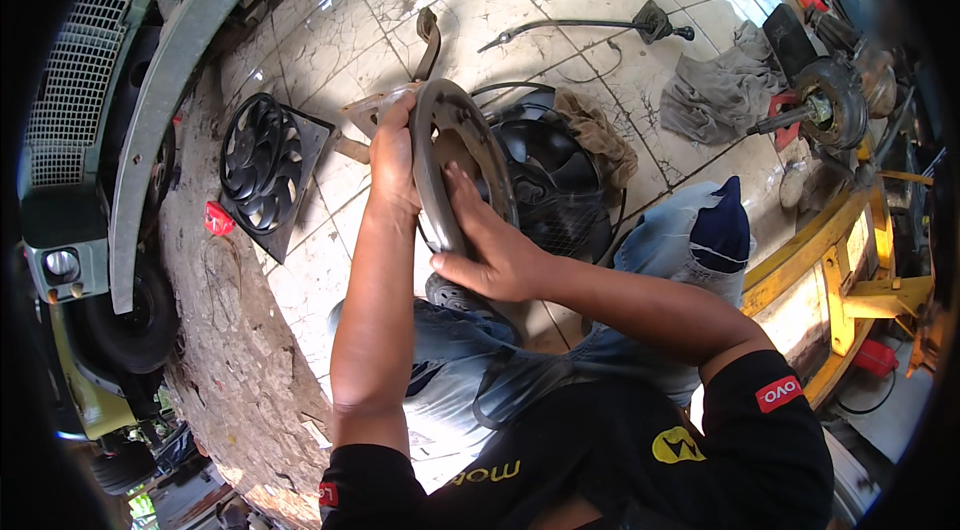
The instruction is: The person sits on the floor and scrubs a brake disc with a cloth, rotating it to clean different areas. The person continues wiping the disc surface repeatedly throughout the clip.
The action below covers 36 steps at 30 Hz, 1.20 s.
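Note:
Upright between my hands, in front of my knees, is a heavy round metal disc [432, 175] with a thick rim and a hollow middle, like a clutch pressure plate. My left hand [394, 152] grips its upper left rim. Lower down, my right hand [488, 248] clasps the near edge, thumb on the outside and fingers reaching into the hollow. A pedal [429, 38] on a metal arm lies just beyond the disc. Behind the disc to the right, partly covered by it, sits a black fan-like part [552, 170].
At left stand another black fan [262, 165] and a vehicle's curved bumper [170, 100]. A lever with a long rod [575, 26] and a grey cloth [722, 88] lie on the tiled floor. To the right are a hub assembly [832, 110] and a yellow metal frame [838, 305].

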Each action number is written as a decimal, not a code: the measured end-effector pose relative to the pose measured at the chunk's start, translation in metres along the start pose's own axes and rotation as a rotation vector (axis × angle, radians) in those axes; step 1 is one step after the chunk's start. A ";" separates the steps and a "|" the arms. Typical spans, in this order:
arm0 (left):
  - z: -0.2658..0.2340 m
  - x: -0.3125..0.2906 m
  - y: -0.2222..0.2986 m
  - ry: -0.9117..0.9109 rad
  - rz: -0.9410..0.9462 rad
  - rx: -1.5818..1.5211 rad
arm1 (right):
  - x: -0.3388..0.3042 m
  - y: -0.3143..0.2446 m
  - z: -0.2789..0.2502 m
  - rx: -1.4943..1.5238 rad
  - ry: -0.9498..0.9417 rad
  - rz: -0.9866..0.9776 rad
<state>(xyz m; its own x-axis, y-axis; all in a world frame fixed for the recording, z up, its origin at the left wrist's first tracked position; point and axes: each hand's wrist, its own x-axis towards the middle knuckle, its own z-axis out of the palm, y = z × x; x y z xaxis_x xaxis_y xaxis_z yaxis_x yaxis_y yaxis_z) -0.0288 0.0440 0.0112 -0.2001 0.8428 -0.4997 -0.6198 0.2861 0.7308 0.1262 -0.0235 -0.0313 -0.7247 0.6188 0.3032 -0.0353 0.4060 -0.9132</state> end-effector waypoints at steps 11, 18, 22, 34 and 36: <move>0.002 -0.040 -0.001 -0.203 0.204 0.308 | 0.036 0.009 -0.037 0.659 0.058 0.193; -0.002 -0.042 0.002 -0.037 0.238 0.272 | 0.029 0.032 -0.006 0.312 0.265 0.197; -0.007 -0.044 -0.012 -0.039 0.259 0.270 | 0.044 0.036 -0.002 0.042 0.376 0.195; -0.001 -0.059 -0.018 -0.082 0.190 0.229 | -0.001 0.018 0.024 0.236 0.135 0.213; -0.003 -0.058 -0.016 -0.076 0.204 0.224 | 0.002 0.018 0.021 0.249 0.103 0.242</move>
<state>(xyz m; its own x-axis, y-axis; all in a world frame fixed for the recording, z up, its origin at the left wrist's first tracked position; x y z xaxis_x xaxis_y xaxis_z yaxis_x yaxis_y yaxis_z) -0.0092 -0.0110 0.0268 -0.2404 0.9226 -0.3016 -0.3882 0.1934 0.9011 0.1096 -0.0296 -0.0528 -0.6596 0.7468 0.0847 -0.0474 0.0711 -0.9963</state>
